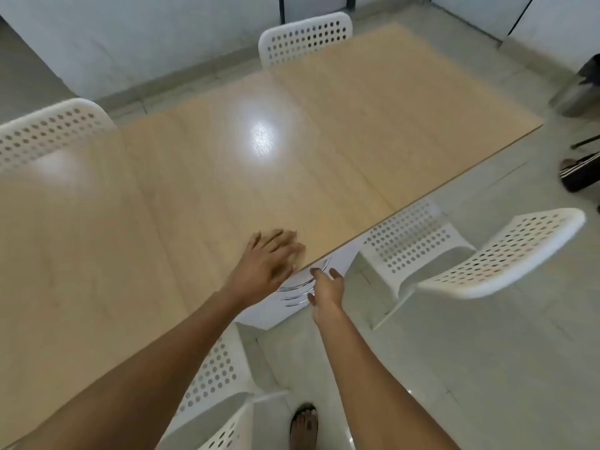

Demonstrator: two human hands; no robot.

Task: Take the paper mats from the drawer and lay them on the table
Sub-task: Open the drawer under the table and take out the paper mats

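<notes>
1. Head view: a long table (201, 203) with pale wood-grain laminate is seen, glossy, w/ lamp glare on it. No mat is laid on it yet.
2. Left hand (271, 258) is placed flat on the table top near the edge, fingers spread, nothing is gripped.
3. Right hand (326, 289) is held just below the table edge, fingers loosely open, no object in it. It is hovering at the white drawer (285, 306), which is pulled out a bit under the top.
4. Inside or on the drawer some thin curved silver lines (302, 285) are seen; if this is a handle, cutlery or a print on a mat cannot be told, pic is blurred.
5. Paper mats are not clearly visible; prob. they are still in the drawer.
6. Handling, as judgement: paper mats are expected light, thin, floppy, easy to crease or tear. Best taken at an edge w/ a flat pinch and supported from below.
7. White plastic chairs (506, 254) w/ round holes are set around; floor is of pale smooth tiles.
</notes>
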